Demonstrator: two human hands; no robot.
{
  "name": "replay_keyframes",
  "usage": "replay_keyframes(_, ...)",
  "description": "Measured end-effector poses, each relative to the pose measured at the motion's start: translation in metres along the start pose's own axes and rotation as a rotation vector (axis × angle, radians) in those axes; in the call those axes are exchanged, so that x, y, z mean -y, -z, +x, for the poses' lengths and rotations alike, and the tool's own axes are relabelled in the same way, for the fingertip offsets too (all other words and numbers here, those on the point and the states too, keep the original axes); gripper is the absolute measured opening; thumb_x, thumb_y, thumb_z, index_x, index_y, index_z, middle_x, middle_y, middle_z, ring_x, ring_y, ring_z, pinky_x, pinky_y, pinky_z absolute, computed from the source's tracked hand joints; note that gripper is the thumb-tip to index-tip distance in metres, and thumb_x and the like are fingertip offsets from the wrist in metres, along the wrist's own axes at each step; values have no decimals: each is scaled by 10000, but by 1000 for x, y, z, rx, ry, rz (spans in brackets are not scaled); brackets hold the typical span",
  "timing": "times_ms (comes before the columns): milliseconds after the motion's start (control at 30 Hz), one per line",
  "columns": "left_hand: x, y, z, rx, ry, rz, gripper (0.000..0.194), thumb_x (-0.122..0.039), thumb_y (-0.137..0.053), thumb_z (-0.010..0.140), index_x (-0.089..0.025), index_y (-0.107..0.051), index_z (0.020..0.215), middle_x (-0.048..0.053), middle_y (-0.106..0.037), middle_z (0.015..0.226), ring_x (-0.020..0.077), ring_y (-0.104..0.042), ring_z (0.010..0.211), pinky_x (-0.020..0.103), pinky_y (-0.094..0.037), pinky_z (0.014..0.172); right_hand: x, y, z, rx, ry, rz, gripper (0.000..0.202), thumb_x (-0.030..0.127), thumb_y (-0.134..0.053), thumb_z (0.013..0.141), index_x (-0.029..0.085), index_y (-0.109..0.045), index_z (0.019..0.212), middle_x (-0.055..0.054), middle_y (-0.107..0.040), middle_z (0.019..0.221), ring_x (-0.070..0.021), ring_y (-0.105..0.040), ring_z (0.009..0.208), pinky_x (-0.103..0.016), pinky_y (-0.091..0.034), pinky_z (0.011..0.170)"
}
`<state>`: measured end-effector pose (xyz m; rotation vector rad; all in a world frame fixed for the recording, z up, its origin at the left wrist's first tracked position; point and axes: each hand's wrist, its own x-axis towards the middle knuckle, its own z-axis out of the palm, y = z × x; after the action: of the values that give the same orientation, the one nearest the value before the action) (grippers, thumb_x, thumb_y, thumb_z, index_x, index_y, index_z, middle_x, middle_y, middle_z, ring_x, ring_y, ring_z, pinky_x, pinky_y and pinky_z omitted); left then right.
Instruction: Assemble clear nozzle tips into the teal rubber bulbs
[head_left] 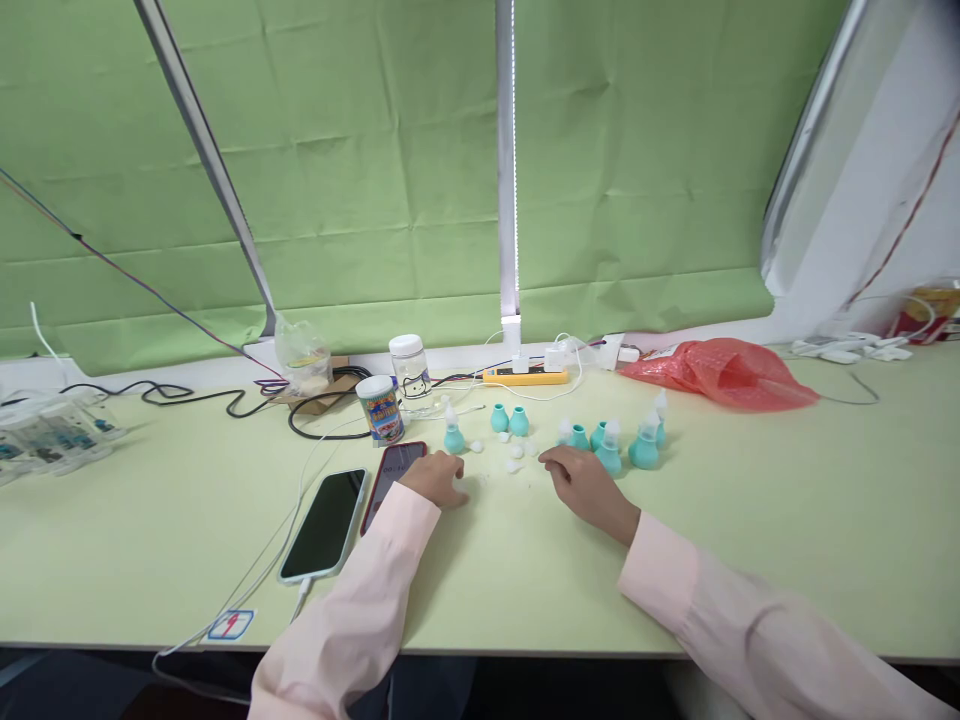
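My left hand rests low over the table, thumb and forefinger apart, with nothing visible between them. Just beyond it stands a teal squeeze bulb with a clear nozzle on top. Opposite, my right hand has its fingers drawn together; whatever they hold, if anything, is hidden. Several small whitish pieces lie between the hands. Behind these are two open teal bulbs without nozzles. Beyond the right hand, more teal bulbs stand grouped, some capped with clear nozzles, others open, partly covered by the hand.
A phone with a cable and a red-edged phone lie left. Behind them stand a printed can and a clear jar. A yellow power strip and red bubble wrap lie along the back. Clear cases sit far left.
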<state>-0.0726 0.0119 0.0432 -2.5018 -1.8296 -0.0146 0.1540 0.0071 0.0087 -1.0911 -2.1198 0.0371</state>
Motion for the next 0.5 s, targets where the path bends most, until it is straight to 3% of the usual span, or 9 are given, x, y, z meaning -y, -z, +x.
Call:
replay_keyframes(100,2,-8,2,95,-40,3,339,-344,-543,534,-222,-547,850,60,-538,782,193,-517,697,251,-356,549,5,-3,-5,130,78,-10,271,153,-348,739,171,-495,966,-57,-545,842,-136,-519,648,-282,-412,629)
replay_keyframes(200,0,-9,4,82,-72,-15,322,-314,-525,563,-231,-534,875,45,-533,749,180,-517,681,252,-367,566,11,-7,-10,233,197,-67,315,202,-367,755,184,-430,1063,-82,-497,973,-177,-479,840,-312,-394,700)
replay_keyframes(333,-6,-6,4,-5,-100,-69,280,-291,-486,621,-228,-527,891,45,-539,745,179,-520,669,259,-377,564,13,-10,-13,314,297,-137,237,185,-350,775,180,-504,955,-80,-508,930,-188,-446,861,-330,-375,717)
replay_keyframes(500,-18,-4,4,-166,-228,-336,237,-295,-441,692,-217,-523,900,16,-540,678,137,-523,633,231,-389,569,6,-13,-11,320,245,-114,257,92,-301,779,144,-551,808,-73,-516,774,-153,-481,747,-271,-389,631)
